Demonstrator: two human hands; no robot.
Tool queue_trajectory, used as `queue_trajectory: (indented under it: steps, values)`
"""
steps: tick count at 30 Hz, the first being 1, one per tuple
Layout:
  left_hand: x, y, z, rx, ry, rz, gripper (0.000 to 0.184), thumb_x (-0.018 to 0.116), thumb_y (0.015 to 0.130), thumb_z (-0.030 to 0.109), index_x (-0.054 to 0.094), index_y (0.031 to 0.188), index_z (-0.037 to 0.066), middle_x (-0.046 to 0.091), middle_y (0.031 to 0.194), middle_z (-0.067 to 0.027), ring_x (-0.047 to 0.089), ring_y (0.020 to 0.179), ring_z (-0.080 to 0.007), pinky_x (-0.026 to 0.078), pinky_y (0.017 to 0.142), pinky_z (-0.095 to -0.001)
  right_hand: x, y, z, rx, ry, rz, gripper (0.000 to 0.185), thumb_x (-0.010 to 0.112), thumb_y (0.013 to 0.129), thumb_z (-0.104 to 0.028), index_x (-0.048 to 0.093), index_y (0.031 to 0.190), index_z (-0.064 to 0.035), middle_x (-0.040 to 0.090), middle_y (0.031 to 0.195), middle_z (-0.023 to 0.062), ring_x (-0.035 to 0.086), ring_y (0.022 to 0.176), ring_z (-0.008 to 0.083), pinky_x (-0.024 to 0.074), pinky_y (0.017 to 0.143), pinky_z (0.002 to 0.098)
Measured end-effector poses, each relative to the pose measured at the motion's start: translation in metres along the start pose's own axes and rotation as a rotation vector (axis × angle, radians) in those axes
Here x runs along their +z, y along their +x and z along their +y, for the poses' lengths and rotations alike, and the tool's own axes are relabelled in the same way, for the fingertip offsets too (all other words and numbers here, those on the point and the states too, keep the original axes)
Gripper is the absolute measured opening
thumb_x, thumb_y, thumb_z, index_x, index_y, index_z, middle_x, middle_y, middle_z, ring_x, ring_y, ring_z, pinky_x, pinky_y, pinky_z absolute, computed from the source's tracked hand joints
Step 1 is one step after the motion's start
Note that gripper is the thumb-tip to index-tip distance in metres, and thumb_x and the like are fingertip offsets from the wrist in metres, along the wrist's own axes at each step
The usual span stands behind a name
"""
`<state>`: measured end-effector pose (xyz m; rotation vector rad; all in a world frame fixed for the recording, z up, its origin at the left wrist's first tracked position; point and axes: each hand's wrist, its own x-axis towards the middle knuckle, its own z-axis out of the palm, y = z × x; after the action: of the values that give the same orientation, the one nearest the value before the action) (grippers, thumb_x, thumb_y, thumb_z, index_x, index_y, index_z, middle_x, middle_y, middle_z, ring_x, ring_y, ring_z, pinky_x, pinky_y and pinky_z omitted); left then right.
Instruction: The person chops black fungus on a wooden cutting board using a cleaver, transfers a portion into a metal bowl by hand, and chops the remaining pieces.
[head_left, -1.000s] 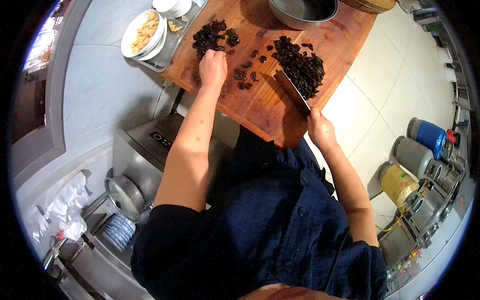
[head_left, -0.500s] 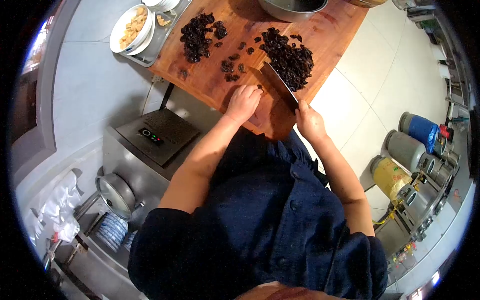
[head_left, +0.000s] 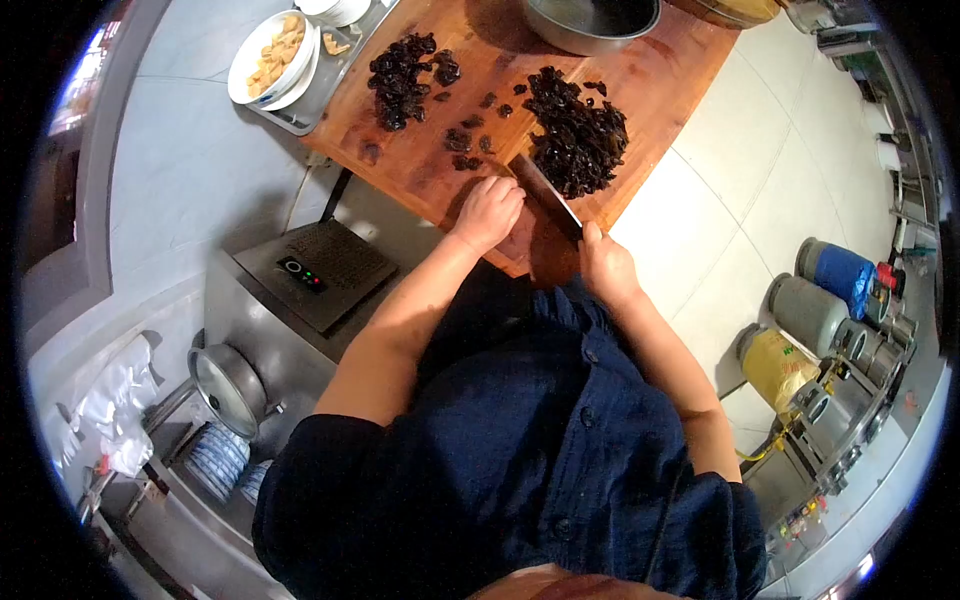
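My right hand [head_left: 608, 262] is wrapped round the handle of a cleaver [head_left: 547, 194], its broad blade standing on the wooden board [head_left: 420, 180]. Beside the blade, my left hand [head_left: 490, 214] presses its curled fingers down on the board; a wood ear mushroom piece at the fingertips is mostly hidden now. To the right of the blade lies a big heap of dark cut wood ear mushrooms [head_left: 580, 140]. A smaller pile of wood ear mushrooms [head_left: 400, 82] sits at the left, with several loose pieces [head_left: 466, 140] between the two.
A metal basin [head_left: 592, 25] stands at the board's far side. At the far left, a tray [head_left: 298, 122] carries a white bowl [head_left: 240, 75] of pale yellow pieces. An induction cooker [head_left: 335, 285] is below left; gas cylinders [head_left: 808, 312] stand on the right.
The cleaver and my right hand have shifted slightly toward my left hand and nearer to my body. The dark piece seen at my left fingertips is now covered.
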<state>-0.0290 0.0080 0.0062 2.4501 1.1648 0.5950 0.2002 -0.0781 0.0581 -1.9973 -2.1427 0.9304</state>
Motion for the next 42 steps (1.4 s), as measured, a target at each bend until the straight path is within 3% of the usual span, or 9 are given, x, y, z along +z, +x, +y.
queue_trajectory:
  steps: [9, 16, 20, 23, 30, 34, 37, 39, 42]
  values:
    - [-0.037, -0.014, -0.054, -0.407, 0.242, 0.093, 0.092, 0.078, 0.074, 0.048, 0.033, 0.143, 0.009, 0.030, 0.148, -0.0216, 0.030, 0.137, -0.0398, 0.028, 0.113, -0.0517, -0.029, -0.011, 0.021, -0.002, 0.221, 0.355, 0.020, 0.054, 0.089, -0.006, 0.054, 0.108, -0.0060, 0.062, 0.090, 0.0251, 0.063, 0.081, 0.0441, 0.0513, 0.069, 0.0501]
    - [-0.014, 0.047, -0.034, -0.205, 0.124, -0.229, 0.122, 0.082, 0.065, 0.058, 0.011, 0.152, 0.008, 0.012, 0.156, -0.0224, 0.014, 0.145, -0.0377, 0.018, 0.118, -0.0538, -0.048, 0.000, 0.070, 0.301, -0.089, 0.468, 0.034, 0.049, 0.089, -0.003, 0.048, 0.123, 0.0008, 0.061, 0.100, 0.0254, 0.064, 0.079, 0.0426, 0.0531, 0.067, 0.0490]
    - [0.024, 0.063, 0.007, -0.013, 0.037, -0.135, 0.121, 0.084, 0.062, 0.056, 0.012, 0.153, 0.021, 0.006, 0.155, -0.0247, 0.010, 0.144, -0.0435, 0.018, 0.116, -0.0568, -0.030, 0.009, 0.049, 0.231, -0.119, 0.388, 0.041, 0.047, 0.089, -0.005, 0.046, 0.129, -0.0012, 0.059, 0.100, 0.0235, 0.065, 0.069, 0.0377, 0.0540, 0.058, 0.0462]
    - [0.035, 0.075, 0.023, -0.005, 0.007, -0.033, 0.115, 0.088, 0.059, 0.045, 0.023, 0.149, 0.017, 0.010, 0.154, -0.0227, 0.016, 0.142, -0.0437, 0.023, 0.114, -0.0561, -0.015, 0.017, 0.011, 0.274, -0.066, 0.217, 0.046, 0.050, 0.085, -0.004, 0.045, 0.130, 0.0000, 0.058, 0.103, 0.0233, 0.065, 0.067, 0.0367, 0.0557, 0.059, 0.0436]
    - [0.034, 0.071, 0.020, 0.001, -0.035, 0.111, 0.095, 0.087, 0.063, 0.042, 0.039, 0.140, 0.018, 0.026, 0.146, -0.0209, 0.028, 0.136, -0.0443, 0.032, 0.109, -0.0552, -0.018, 0.002, 0.023, 0.269, 0.403, 0.367, 0.018, 0.053, 0.089, -0.006, 0.053, 0.105, 0.0022, 0.061, 0.092, 0.0294, 0.062, 0.087, 0.0460, 0.0497, 0.073, 0.0513]
    - [0.036, 0.068, 0.021, -0.028, -0.091, 0.156, 0.090, 0.087, 0.064, 0.040, 0.042, 0.139, 0.020, 0.026, 0.147, -0.0214, 0.031, 0.134, -0.0438, 0.033, 0.108, -0.0546, -0.008, -0.021, 0.062, 0.548, 0.686, 0.313, 0.019, 0.054, 0.096, -0.014, 0.051, 0.099, 0.0036, 0.063, 0.070, 0.0188, 0.061, 0.053, 0.0232, 0.0493, 0.051, 0.0368]
    - [0.039, 0.070, 0.027, -0.054, -0.124, 0.181, 0.085, 0.087, 0.065, 0.038, 0.045, 0.137, 0.020, 0.027, 0.146, -0.0217, 0.031, 0.134, -0.0433, 0.033, 0.108, -0.0540, 0.008, -0.021, 0.056, 0.594, 0.780, 0.256, 0.019, 0.054, 0.097, -0.016, 0.051, 0.098, 0.0034, 0.064, 0.071, 0.0198, 0.061, 0.054, 0.0236, 0.0492, 0.051, 0.0371]
    - [0.043, 0.071, 0.033, -0.084, -0.151, 0.210, 0.082, 0.086, 0.066, 0.037, 0.048, 0.136, 0.020, 0.028, 0.146, -0.0218, 0.031, 0.134, -0.0429, 0.033, 0.108, -0.0536, 0.046, -0.009, 0.058, 0.430, 0.722, 0.250, 0.021, 0.057, 0.094, -0.017, 0.051, 0.100, 0.0024, 0.065, 0.082, 0.0270, 0.065, 0.072, 0.0413, 0.0515, 0.064, 0.0447]
    - [0.047, 0.071, 0.042, -0.181, -0.193, 0.238, 0.074, 0.085, 0.069, 0.032, 0.051, 0.133, 0.017, 0.028, 0.145, -0.0215, 0.030, 0.133, -0.0423, 0.033, 0.108, -0.0526, 0.045, 0.012, 0.013, 0.308, 0.642, 0.273, 0.022, 0.059, 0.092, -0.015, 0.050, 0.102, 0.0017, 0.063, 0.086, 0.0298, 0.062, 0.083, 0.0485, 0.0503, 0.071, 0.0502]
